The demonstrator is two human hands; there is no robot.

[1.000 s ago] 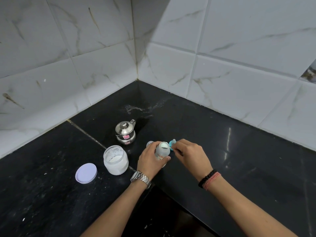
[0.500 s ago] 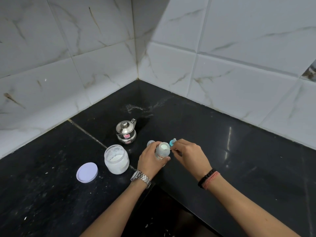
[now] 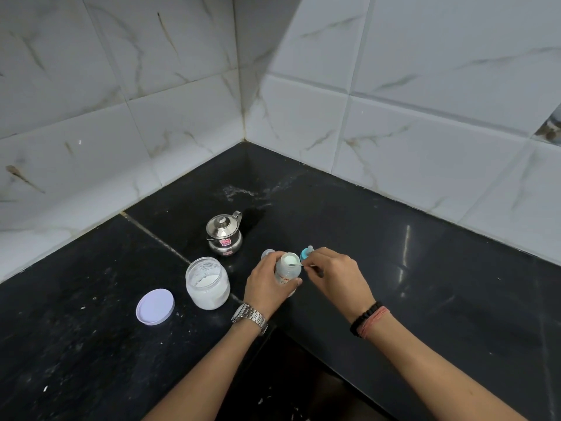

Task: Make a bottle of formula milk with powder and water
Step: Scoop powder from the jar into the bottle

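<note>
My left hand [image 3: 268, 285] is wrapped around a small clear baby bottle [image 3: 288, 268] standing on the black counter. The bottle's top is uncovered and shows white contents. My right hand [image 3: 337, 273] pinches a thin spoon [image 3: 303, 265] whose tip rests at the bottle's rim. A blue teat ring [image 3: 304, 254] lies just behind my right fingers. Behind my left hand a clear cap [image 3: 267, 253] is partly hidden. To the left, an uncovered jar of white powder [image 3: 208, 282] stands with its pale lid [image 3: 154, 306] lying flat beside it. A small steel kettle [image 3: 224, 233] stands further back.
The black stone counter [image 3: 425, 268] forms an L in a corner of white marbled wall tiles [image 3: 394, 71]. Its inner edge drops to a dark gap [image 3: 288, 390] between my forearms. White specks dot the counter's left part.
Both hands stay at the bottle. My right hand has shifted slightly, bringing the spoon's tip to the rim. Nothing else has moved.
</note>
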